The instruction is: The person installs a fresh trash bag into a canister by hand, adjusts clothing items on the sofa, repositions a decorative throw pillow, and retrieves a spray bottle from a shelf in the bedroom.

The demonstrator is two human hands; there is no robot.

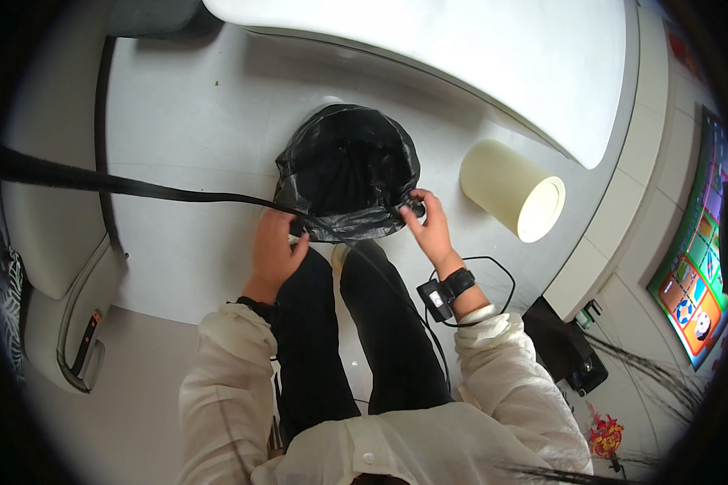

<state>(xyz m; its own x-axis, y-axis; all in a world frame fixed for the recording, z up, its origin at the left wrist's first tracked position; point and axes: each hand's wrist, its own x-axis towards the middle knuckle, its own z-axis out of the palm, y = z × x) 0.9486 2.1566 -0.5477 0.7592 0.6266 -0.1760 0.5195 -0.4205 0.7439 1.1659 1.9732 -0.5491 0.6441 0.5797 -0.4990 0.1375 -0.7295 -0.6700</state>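
A round bin lined with a black plastic bag (352, 224) stands on the floor before my knees, its mouth facing up and the bag folded over the rim. At the bag's lower left edge, my left hand (276, 245) grips a bunched bit of the black plastic. My right hand (428, 224) pinches a gathered part of the bag between thumb and fingers at the rim's right side. The bin's own wall is mostly hidden by the bag. To the right, a pale yellow cylinder (500, 182) lies on its side on the floor.
A white table (461, 48) with a curved edge spans the top. A light-coloured sofa (54, 230) is at the left. On the right are a lit screen (694, 279) and a black box-like object (552, 339). A black strap crosses the view from the left, over the bag's edge.
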